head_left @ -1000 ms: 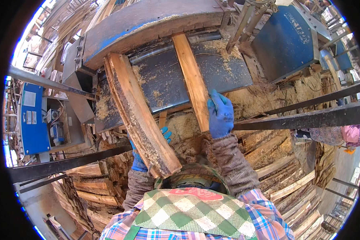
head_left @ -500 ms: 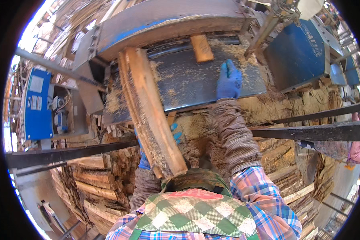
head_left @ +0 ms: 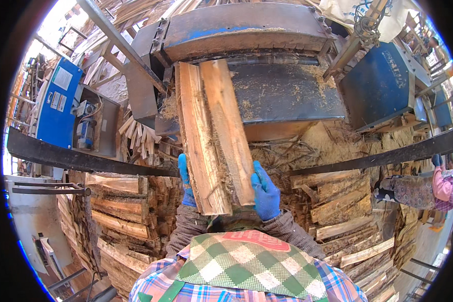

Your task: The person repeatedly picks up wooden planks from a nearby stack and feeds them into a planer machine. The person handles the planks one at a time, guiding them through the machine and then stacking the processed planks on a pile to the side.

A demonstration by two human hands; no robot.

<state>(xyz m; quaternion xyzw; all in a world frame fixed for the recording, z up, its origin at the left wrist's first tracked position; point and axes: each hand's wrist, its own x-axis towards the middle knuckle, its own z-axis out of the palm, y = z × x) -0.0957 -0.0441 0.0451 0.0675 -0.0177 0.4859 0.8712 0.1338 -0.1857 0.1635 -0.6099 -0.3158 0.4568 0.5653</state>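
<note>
With 12 o'clock straight ahead of the person, the left board (head_left: 199, 141) and the right board (head_left: 228, 128) lay side by side at the centre, their far ends toward 11 o'clock, overlapping the dark metal bed (head_left: 287, 90) in view; whether they rested on it could not be told. The gloved left hand (head_left: 185, 178), at 8 o'clock, had its fingers along the left board's outer edge, its palm hidden, so how far it was closed could not be told. The gloved right hand (head_left: 267, 194), between 4 and 5 o'clock, was at the right board's near outer edge, fingers partly extended; how firmly it gripped was unclear.

As far as could be judged, the pairing was done: both boards were lined up roughly alongside each other, but neither visibly reached beneath the hood (head_left: 244, 32) at 12 o'clock, and neither was set down apart from the hands. Plenty of wood remained in the left stack (head_left: 121, 206) at 8 o'clock and the right stack (head_left: 342, 201) at 4 o'clock
</note>
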